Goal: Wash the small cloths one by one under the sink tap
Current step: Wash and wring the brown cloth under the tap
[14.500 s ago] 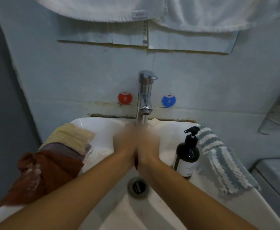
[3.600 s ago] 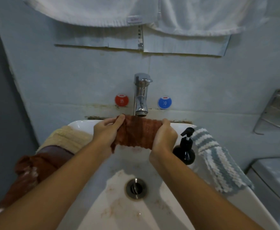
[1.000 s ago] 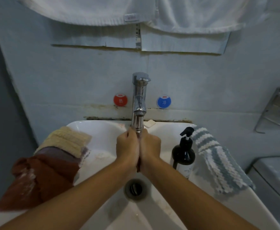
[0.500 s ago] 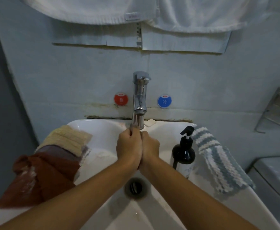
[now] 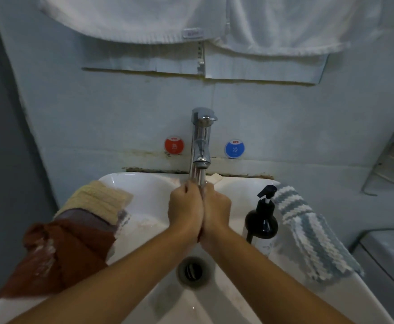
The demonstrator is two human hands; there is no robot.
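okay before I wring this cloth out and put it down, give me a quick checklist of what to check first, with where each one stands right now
1. Both hands on the cloth: left hand and right hand are pressed together under the tap; only a dark sliver of cloth shows. Ok.
2. Water running: stream reaches the hands. Ok.
3. Rinsed clean: cannot tell, cloth hidden.
4. Drain unblocked: open, nothing over it. Ok.
5. Landing spot: striped cloth lies on the right rim; rust, grey and yellow pile covers the left. Cannot tell which is the washed side.
6. Pump bottle stands close beside the right hand: not ok, mind it.
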